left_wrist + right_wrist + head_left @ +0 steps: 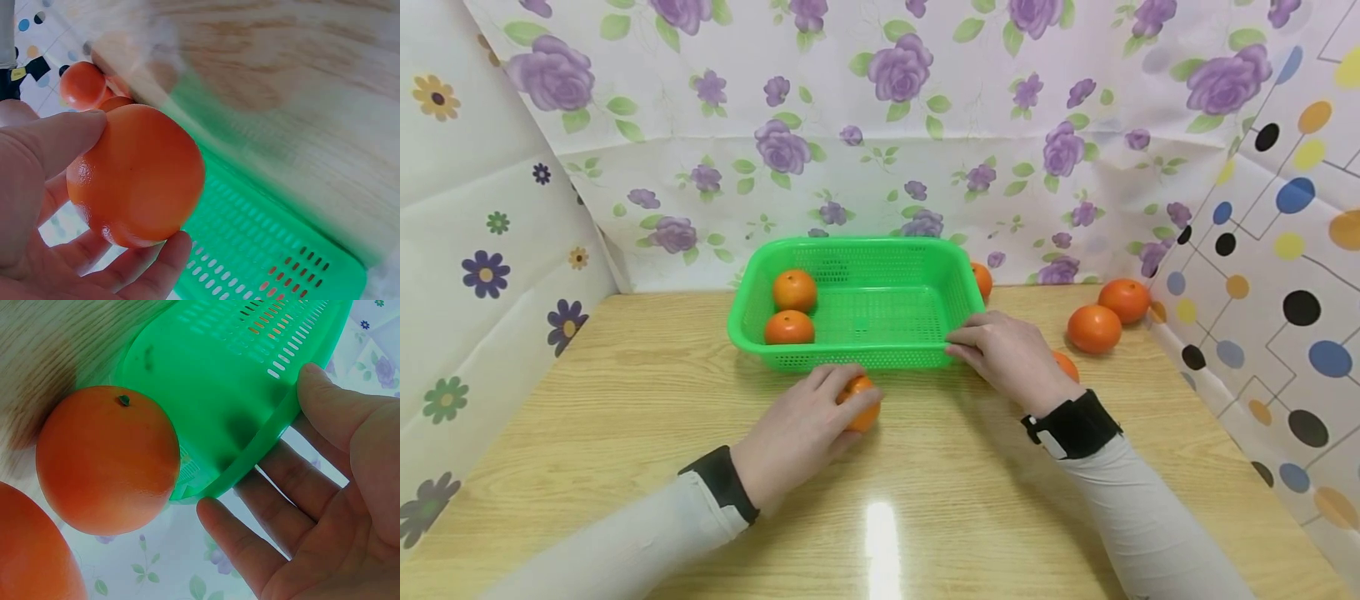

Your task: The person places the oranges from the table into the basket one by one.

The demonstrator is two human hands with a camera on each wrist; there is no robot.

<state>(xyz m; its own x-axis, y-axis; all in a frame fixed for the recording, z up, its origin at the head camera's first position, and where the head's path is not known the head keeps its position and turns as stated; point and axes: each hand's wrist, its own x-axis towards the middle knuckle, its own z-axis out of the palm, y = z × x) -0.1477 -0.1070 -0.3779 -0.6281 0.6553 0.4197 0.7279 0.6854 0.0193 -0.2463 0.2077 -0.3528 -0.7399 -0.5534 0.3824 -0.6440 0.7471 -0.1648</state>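
My left hand (pixel 797 433) grips an orange (pixel 868 414) over the wooden table, just in front of the basket. In the left wrist view the thumb and fingers curl round this orange (pixel 134 175). A green plastic basket (pixel 880 357) with perforated walls stands at the table's far side. Two oranges, one (pixel 794 290) behind the other (pixel 789 328), lie inside at its left end. At the basket's front right corner, my right hand (pixel 1018 362) pinches the rim, thumb on one side and fingers on the other, as the right wrist view shows.
To the right, two oranges, a nearer one (pixel 1093 328) and a farther one (pixel 1124 301), lie together. Another orange (pixel 982 281) is beside the basket's right wall; one more (pixel 1066 366) is partly hidden by my right hand. Patterned cloth (pixel 842 175) stands round the wooden table (pixel 625 400).
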